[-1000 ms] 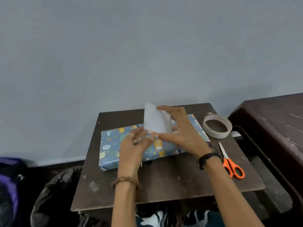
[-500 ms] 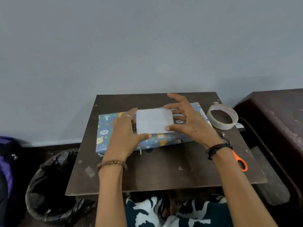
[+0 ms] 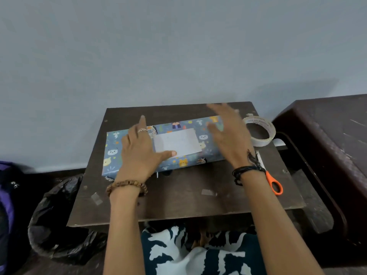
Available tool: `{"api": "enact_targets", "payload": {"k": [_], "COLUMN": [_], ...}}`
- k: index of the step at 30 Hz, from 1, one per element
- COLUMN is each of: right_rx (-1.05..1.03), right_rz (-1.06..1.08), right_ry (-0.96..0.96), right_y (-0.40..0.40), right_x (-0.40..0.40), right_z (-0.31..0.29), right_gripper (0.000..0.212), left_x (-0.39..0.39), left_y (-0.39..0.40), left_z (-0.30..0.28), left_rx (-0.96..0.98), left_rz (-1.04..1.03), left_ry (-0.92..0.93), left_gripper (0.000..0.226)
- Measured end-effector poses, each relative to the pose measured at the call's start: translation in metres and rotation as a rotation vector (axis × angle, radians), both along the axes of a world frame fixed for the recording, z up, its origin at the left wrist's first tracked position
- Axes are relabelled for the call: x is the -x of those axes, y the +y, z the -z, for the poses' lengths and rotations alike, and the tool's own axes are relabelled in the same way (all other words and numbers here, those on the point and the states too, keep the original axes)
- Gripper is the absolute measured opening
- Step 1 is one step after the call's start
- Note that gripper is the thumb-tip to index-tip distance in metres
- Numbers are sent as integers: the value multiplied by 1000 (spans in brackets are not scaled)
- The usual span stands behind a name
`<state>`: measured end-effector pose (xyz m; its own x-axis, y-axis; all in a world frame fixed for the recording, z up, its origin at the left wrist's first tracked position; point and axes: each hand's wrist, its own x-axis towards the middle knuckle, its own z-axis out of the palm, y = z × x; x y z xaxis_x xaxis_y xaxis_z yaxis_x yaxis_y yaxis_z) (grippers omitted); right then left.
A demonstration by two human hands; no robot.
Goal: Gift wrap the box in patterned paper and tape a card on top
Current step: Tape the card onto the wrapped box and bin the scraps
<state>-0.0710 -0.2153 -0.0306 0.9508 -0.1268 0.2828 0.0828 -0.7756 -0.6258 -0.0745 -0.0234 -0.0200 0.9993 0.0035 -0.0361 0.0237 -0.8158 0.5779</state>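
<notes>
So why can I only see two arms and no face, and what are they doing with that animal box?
The camera sits on the person's head and looks down, so you see what they see: only their own arms and hands. That is the one view here.

In front of them is a small dark table. On it lies a box wrapped in blue animal paper. A white card lies flat on top of the box.

The left hand, with a bead bracelet, rests flat on the box, and its thumb presses the card's near edge. The right hand is open, holds nothing, and looks blurred, as if moving.

To the right lie a roll of tape and orange-handled scissors. I can see no tape on the card yet, so taping probably comes next.
</notes>
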Motion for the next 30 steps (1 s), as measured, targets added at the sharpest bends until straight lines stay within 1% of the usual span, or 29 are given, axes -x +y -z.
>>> {"api": "enact_targets", "payload": {"k": [1, 2, 3, 4, 5, 7, 9, 11, 12, 16, 18, 20, 22, 23, 24, 25, 27, 28, 29, 30], "right_rx": [72, 134, 169, 176, 161, 134, 174, 274, 307, 331, 305, 195, 129, 132, 144, 154, 170, 174, 161, 103], "right_rz": [179, 331, 438, 498, 522, 493, 431, 394, 397, 469, 400, 190, -57, -155, -219, -255, -280, -279, -267, -244], "right_ry": [-28, 0, 59, 119, 165, 243, 341, 373, 340, 100, -69, -255, -324, -318, -310, -309, -345, -367, -370, -349], "right_y": [-10, -20, -30, -38, -45, -54, -58, -59, -59, -55, -51, -43, -32, -26, -22, -19, -16, -16, -15, -13], "right_x": [-1, -1, 0, 1, 3, 6, 8, 8, 7, 6, 8, 10, 15, 16, 16, 15, 12, 9, 8, 8], "right_z": [-1, -1, 0, 2, 5, 10, 12, 16, 18, 11, 4, 1, 4, 6, 8, 10, 12, 14, 14, 12], "right_gripper": [44, 42, 41, 38, 34, 31, 30, 21, 17, 24, 25, 23, 21, 19, 18, 17, 17, 18, 18, 20], "left_x": [0, 0, 1, 1, 2, 3, 6, 8, 9, 10, 6, 0, -4, -6, -9, -11, -16, -18, -20, -21], "left_y": [-6, -13, -23, -34, -45, -67, -84, -97, -103, -111, -109, -103, -95, -90, -84, -77, -65, -61, -57, -55], "left_z": [-3, -5, -7, -8, -7, -3, 2, 6, 8, 11, 13, 14, 7, 4, 2, 1, 4, 7, 10, 11], "left_rx": [56, 136, 226, 308, 390, 557, 654, 731, 768, 812, 837, 935, 1162, 1261, 1316, 1311, 1183, 1129, 1107, 1119], "left_rz": [-18, -23, -12, 13, 37, 73, 70, 60, 61, 38, 9, -53, -154, -200, -227, -231, -190, -177, -176, -187], "left_ry": [-94, -192, -276, -327, -346, -332, -288, -232, -218, -186, -148, -103, -10, 19, 14, -17, -93, -118, -129, -122], "left_gripper": [98, 88, 75, 61, 48, 31, 22, 21, 20, 20, 19, 17, 13, 13, 13, 13, 9, 11, 15, 18]}}
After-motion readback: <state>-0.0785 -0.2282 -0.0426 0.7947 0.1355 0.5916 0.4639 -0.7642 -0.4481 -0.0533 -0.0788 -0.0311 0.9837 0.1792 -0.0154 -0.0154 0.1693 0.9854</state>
